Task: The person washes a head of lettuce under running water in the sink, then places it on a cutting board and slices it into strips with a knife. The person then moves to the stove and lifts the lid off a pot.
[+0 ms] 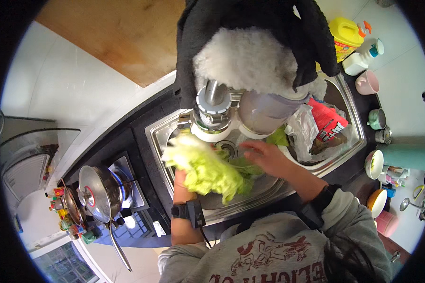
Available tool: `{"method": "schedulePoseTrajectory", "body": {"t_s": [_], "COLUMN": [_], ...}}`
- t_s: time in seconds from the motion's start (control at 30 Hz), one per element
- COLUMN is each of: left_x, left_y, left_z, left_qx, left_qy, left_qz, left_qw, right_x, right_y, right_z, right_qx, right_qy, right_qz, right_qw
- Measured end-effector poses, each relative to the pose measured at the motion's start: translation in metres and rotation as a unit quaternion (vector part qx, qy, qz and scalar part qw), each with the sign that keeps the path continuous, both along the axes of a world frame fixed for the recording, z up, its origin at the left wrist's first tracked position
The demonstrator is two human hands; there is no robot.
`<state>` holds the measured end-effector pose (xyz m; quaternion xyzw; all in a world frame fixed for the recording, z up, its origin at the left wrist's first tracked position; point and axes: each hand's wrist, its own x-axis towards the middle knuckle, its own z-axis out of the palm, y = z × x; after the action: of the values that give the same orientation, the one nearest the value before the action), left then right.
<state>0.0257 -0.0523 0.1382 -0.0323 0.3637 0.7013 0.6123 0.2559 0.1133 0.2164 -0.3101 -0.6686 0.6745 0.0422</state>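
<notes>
A bunch of green leafy lettuce hangs over the left basin of a stainless steel sink, blurred by motion. My left hand is mostly hidden behind the leaves, with the wrist below them, so its grip cannot be seen. My right hand reaches over the basin near the drain, its fingers apart. More green leaves lie under and beside it. A metal cylinder fitting and a translucent container stand at the basin's far side.
A red package and plastic bags fill the right basin. At left, a lidded pan sits over a lit gas burner. Cups, bowls and a yellow jug line the right counter. A dark garment with white fluff covers the far side.
</notes>
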Motion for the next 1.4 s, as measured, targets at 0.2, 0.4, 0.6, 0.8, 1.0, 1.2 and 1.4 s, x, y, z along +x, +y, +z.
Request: {"method": "schedulePoseTrajectory", "body": {"t_s": [0.2,0.4,0.6,0.8,1.0,1.2,1.4], "left_x": [0.018,0.030,0.044,0.060,0.091,0.078,-0.001], "left_y": [0.079,0.111,0.122,0.120,0.104,0.086,0.044], "left_z": [0.055,0.089,0.104,0.099,0.092,0.111,0.078], "left_qx": [-0.082,-0.044,-0.026,0.023,0.076,0.169,-0.188], "left_qy": [0.345,0.582,0.637,0.743,0.783,0.830,0.486], "left_qz": [-0.317,-0.473,-0.541,-0.546,-0.464,-0.170,0.088], "left_qw": [0.879,0.660,0.549,0.386,0.408,0.503,0.849], "right_x": [-0.014,-0.013,-0.021,0.008,0.040,0.062,0.096], "right_y": [0.037,0.055,0.049,0.022,-0.016,-0.032,-0.031], "right_z": [0.028,0.031,0.014,-0.015,-0.034,-0.044,-0.058], "right_qx": [-0.233,-0.112,0.152,-0.125,-0.130,-0.324,-0.364], "right_qy": [0.006,-0.118,-0.108,-0.167,-0.111,-0.048,-0.057], "right_qz": [-0.097,0.027,0.225,0.105,-0.023,-0.171,-0.213], "right_qw": [0.968,0.986,0.956,0.972,0.985,0.929,0.905]}}
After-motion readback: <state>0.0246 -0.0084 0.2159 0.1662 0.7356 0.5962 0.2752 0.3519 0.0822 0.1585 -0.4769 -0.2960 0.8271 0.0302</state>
